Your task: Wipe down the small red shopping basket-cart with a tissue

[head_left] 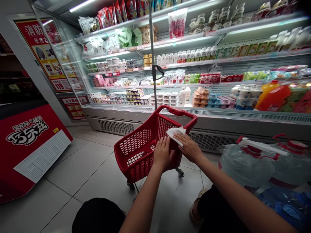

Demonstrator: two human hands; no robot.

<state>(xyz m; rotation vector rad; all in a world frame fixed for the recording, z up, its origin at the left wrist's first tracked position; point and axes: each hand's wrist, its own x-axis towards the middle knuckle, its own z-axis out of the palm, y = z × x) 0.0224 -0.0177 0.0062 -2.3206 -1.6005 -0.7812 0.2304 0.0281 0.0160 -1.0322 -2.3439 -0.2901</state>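
A small red plastic shopping cart with slotted sides stands on the tiled floor before me, its handle toward the refrigerated shelves. My left hand lies over the cart's near rim, fingers stretched out and close together, holding nothing loose. With my right hand I press a white cloth or tissue against the rim at the handle end. The cloth is partly under my right fingers and reaches close to the left fingertips. The cart's basket looks bare inside; two of its casters show below.
Behind the cart runs an open refrigerated display stocked with bottles, tubs and pouches. Large water jugs stand close on the right. A red chest freezer is on the left. My knees and one shoe are below.
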